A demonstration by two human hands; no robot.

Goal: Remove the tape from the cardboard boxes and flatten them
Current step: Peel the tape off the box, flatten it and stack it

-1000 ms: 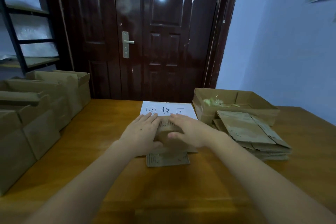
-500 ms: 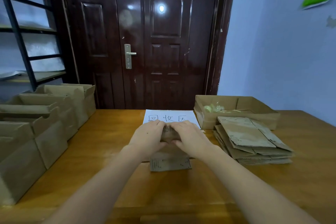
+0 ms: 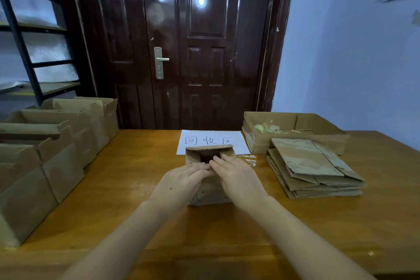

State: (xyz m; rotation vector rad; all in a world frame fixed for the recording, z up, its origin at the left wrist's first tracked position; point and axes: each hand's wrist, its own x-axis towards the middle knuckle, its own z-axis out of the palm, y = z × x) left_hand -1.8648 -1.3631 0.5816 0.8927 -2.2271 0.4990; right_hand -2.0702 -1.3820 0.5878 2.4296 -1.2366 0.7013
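1. Head view: a small cardboard box (image 3: 208,173) lies on the wooden table (image 3: 127,179), just in front of a white paper sheet (image 3: 213,140) with handwritten characters; its far end gapes open and its far flap stands up, hiding part of the writing.
2. The left hand (image 3: 181,179) and right hand (image 3: 238,177) rest on top of the box with fingers nearly straight, fingertips meeting at the edge of the opening. Neither hand grasps anything that can be seen. They cover most of the box's top.
3. A clear strip of tape (image 3: 247,159) lies just right of the box; its outline is faint.
4. Right: a stack of flattened boxes (image 3: 313,168) in front of an open tray box (image 3: 295,129) holding pale scraps, hard to identify.
5. Left: a row of upright boxes (image 3: 45,143), cut off by the frame.
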